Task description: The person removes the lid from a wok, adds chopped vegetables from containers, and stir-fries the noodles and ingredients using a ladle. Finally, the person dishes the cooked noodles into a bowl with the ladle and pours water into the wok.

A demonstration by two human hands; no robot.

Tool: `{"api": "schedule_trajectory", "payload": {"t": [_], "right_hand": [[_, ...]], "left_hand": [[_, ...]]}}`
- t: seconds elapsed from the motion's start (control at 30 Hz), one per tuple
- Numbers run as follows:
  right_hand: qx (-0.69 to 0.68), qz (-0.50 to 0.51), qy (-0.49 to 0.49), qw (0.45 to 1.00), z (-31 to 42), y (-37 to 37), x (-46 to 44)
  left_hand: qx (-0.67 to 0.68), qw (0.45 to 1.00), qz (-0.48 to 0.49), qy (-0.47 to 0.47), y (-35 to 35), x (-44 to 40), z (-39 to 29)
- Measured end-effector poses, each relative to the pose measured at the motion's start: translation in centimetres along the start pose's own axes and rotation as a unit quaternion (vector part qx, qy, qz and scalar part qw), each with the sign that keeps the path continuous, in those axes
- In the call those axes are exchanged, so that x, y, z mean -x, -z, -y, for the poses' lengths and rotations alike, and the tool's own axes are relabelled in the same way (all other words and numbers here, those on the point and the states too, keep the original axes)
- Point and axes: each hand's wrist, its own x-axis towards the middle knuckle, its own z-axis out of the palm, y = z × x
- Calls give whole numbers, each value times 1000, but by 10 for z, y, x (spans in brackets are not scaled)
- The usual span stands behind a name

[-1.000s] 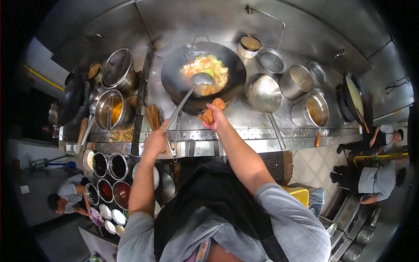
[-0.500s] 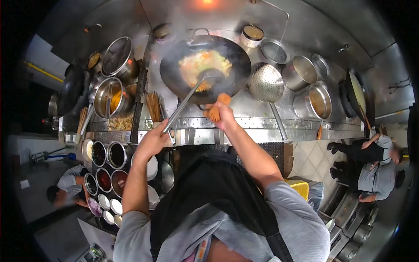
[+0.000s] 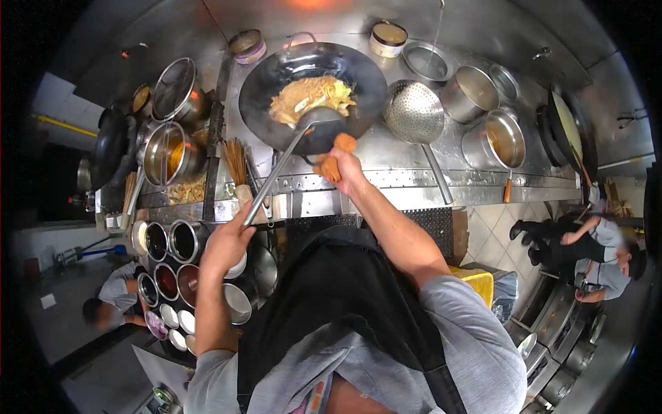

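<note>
A large black wok point(image 3: 255, 103) sits on the steel stove top, with food point(image 3: 312, 95) heaped in its middle. My left hand point(image 3: 227, 241) is closed round the handle end of a ladle point(image 3: 281, 162). The ladle's bowl is inside the wok, at the near side of the food. An orange cloth point(image 3: 332, 169) is bunched at the wok's near rim, and my right hand point(image 3: 347, 172) is closed on it there. The cloth hides the part of the wok's handle under it.
A perforated strainer point(image 3: 414, 112) and metal pots point(image 3: 471, 93) are right of the wok. More pots point(image 3: 165, 155) and a bamboo brush point(image 3: 235, 164) lie left. Ingredient containers point(image 3: 185, 241) stand lower left. Other people point(image 3: 600, 241) are at the right and a person point(image 3: 118, 297) at the left.
The food has turned and gathered toward the wok's far side. My left hand has drawn the ladle back to the left and down. The view has shifted, and the people at the right have moved.
</note>
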Motion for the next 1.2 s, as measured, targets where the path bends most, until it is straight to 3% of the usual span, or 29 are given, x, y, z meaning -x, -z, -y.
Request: {"api": "schedule_trajectory", "payload": {"t": [0.1, 0.13, 0.17, 0.3, 0.37, 0.43, 0.47, 0.5, 0.67, 0.77, 0.93, 1.0, 1.1, 1.2], "right_hand": [[24, 38, 4, 999, -35, 45, 48], [16, 14, 23, 999, -51, 58, 59], [96, 47, 18, 994, -80, 108, 26], [-18, -33, 42, 998, -4, 17, 57], [19, 103, -14, 994, 20, 29, -2], [23, 34, -28, 999, 30, 19, -26], [29, 30, -26, 999, 33, 17, -36], [36, 25, -26, 999, 33, 17, -44], [71, 16, -65, 995, 30, 21, -79], [82, 23, -66, 994, 33, 19, -74], [100, 18, -61, 993, 38, 16, -62], [94, 7, -42, 995, 39, 17, -52], [81, -19, -23, 996, 39, 25, -19], [64, 21, 21, 997, 31, 73, 19]], "left_hand": [[28, 996, -78, -42, -60, -18, 19], [37, 998, -53, -5, -56, -11, 4], [47, 998, -27, 32, -47, -3, -9], [95, 995, -5, 22, -19, 14, -9], [130, 988, 17, 77, 0, 16, -12], [142, 985, 5, 101, 7, 1, -13], [148, 983, -19, 109, 9, -6, -19], [130, 989, -52, 56, 1, -20, -1], [231, 964, -98, 92, 1, -66, -33], [237, 962, -134, 37, -17, -106, -22], [156, 981, -118, 4, -29, -173, -14], [155, 984, -81, 38, -31, -184, -27], [183, 977, -102, -30, -51, -196, -16], [317, 948, -8, 34, -30, -173, -74]]}}
